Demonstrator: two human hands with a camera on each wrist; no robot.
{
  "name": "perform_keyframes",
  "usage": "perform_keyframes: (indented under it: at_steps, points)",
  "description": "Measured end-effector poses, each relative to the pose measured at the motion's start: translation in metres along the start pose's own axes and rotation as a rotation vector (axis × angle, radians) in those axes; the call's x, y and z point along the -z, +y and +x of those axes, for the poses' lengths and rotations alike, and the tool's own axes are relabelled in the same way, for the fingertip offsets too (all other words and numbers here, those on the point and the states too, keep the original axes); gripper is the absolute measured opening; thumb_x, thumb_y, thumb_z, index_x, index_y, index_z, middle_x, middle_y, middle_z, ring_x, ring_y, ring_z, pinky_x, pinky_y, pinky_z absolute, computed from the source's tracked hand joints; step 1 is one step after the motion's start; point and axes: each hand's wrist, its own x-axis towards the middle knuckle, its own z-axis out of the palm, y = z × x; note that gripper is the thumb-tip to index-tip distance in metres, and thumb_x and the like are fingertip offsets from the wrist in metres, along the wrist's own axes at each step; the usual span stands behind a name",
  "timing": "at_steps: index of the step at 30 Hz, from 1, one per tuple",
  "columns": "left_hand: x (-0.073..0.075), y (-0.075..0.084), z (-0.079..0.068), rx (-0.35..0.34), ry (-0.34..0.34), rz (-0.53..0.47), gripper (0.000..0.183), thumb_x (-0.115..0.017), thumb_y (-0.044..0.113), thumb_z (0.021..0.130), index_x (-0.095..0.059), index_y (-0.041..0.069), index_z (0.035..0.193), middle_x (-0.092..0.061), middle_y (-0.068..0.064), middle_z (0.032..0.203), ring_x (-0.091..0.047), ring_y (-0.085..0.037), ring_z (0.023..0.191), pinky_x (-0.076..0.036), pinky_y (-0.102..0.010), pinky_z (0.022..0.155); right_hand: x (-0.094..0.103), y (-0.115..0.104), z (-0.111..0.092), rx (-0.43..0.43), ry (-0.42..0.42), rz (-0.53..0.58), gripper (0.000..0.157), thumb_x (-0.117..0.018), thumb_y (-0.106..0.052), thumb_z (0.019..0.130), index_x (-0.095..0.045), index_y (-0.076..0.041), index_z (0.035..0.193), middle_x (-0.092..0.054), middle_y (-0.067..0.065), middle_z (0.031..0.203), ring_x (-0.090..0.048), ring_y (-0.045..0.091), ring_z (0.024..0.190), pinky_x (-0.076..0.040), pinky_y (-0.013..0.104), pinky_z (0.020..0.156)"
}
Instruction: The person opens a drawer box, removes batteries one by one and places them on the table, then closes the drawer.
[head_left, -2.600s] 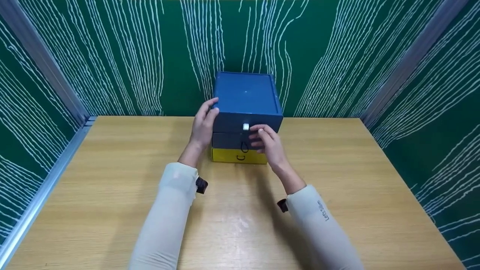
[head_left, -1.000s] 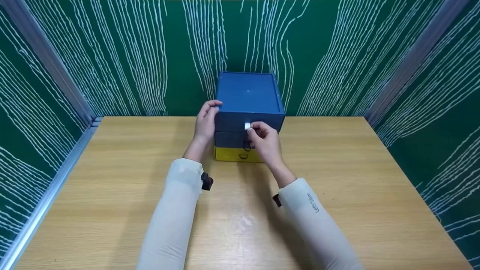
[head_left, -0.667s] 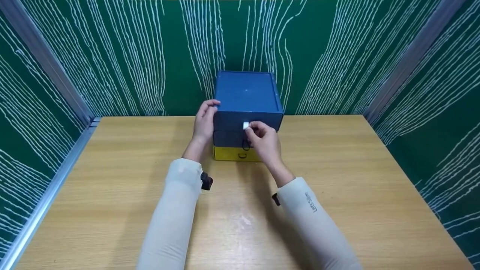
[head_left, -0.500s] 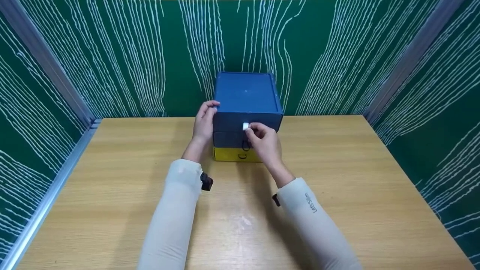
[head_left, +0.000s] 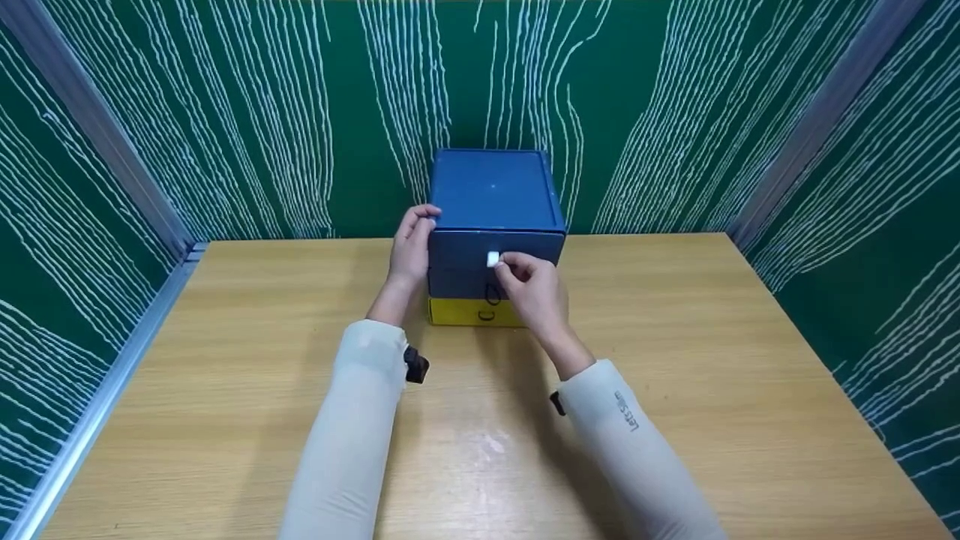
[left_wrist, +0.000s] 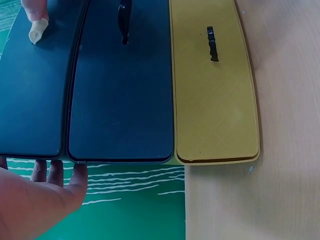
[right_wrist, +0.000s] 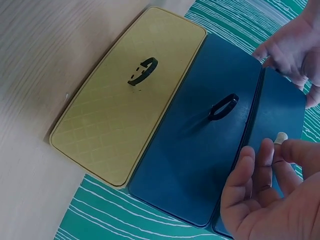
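Standing in the upper centre of the head frame, finding the cabinet point(head_left: 493, 187) by the far edge of the desk point(head_left: 480, 465), with its back near the green wall point(head_left: 352, 135). Leaving broad desk at left and right and towards the bottom of the frame, with two pale sleeves point(head_left: 337, 427) reaching across it. Showing a thin dark line between the cabinet's flat top and the upper edge of the top drawer point(head_left: 459, 251).

Facing its fronts towards the bottom of the head frame and running in depth up towards the wall. Carrying each front's long axis side to side there, up and down in the left wrist frame, and slanting from upper right to lower left in the right wrist frame.

Pinching the white knob point(head_left: 493, 259) with the right hand point(head_left: 536, 292); resting the left hand point(head_left: 409, 251) against the cabinet's left side with fingers loosely extended.

Showing the flat top only in the head frame. Catching fingertips point(left_wrist: 55, 172) beyond the fronts' edge at lower left of the left wrist frame. Revealing quilting on the yellow drawer point(right_wrist: 132, 100) in the right wrist frame.
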Motion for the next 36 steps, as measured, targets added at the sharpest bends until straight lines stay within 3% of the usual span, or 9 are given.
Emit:
perform_keyframes:
  at_steps: [5,13,17,24,36]
  points:
    - [0.001,-0.016,0.012,-0.015,-0.007,-0.004,0.023,-0.032,0.020,0.092,-0.051,0.020,0.107,-0.042,0.006,0.124,-0.035,-0.014,0.115,-0.025,-0.037,0.099,0.003,0.003,-0.001,0.006,-0.007,0.053,0.014,-0.056,-0.035,0.083,-0.065,-0.027,0.088,-0.055,-0.002,0.070,-0.050,0.013,0.066,-0.042,0.027,0.056]
    - [0.002,-0.017,0.014,-0.005,-0.017,-0.042,0.023,-0.032,0.019,0.091,-0.051,0.019,0.105,-0.043,0.004,0.122,-0.035,-0.015,0.113,-0.026,-0.036,0.098,0.003,0.009,-0.005,0.078,-0.014,0.121,0.014,-0.057,-0.031,0.082,-0.067,-0.023,0.086,-0.060,-0.003,0.073,-0.050,0.012,0.065,-0.044,0.024,0.056]
    - [0.003,-0.017,0.013,-0.007,-0.020,-0.032,0.023,-0.032,0.018,0.092,-0.050,0.020,0.105,-0.042,0.004,0.122,-0.035,-0.014,0.114,-0.026,-0.036,0.098,0.004,0.009,-0.008,0.112,-0.005,0.121,0.013,-0.057,-0.031,0.082,-0.067,-0.023,0.084,-0.060,-0.003,0.073,-0.050,0.011,0.065,-0.044,0.024,0.056]
    - [0.003,-0.017,0.014,-0.078,-0.021,-0.017,0.024,-0.031,0.014,0.090,-0.051,0.013,0.105,-0.044,0.000,0.119,-0.038,-0.014,0.110,-0.028,-0.032,0.096,0.007,0.008,-0.016,0.172,0.003,0.116,0.013,-0.058,-0.029,0.081,-0.068,-0.022,0.082,-0.061,-0.005,0.072,-0.051,0.011,0.063,-0.045,0.024,0.056]
    - [0.005,-0.018,0.015,-0.075,-0.059,-0.051,0.024,-0.030,0.013,0.091,-0.049,0.013,0.106,-0.043,-0.001,0.118,-0.037,-0.015,0.106,-0.028,-0.030,0.094,0.015,0.004,-0.027,0.174,-0.020,0.068,0.012,-0.056,-0.032,0.082,-0.067,-0.026,0.080,-0.058,-0.007,0.066,-0.050,0.009,0.061,-0.043,0.024,0.053]
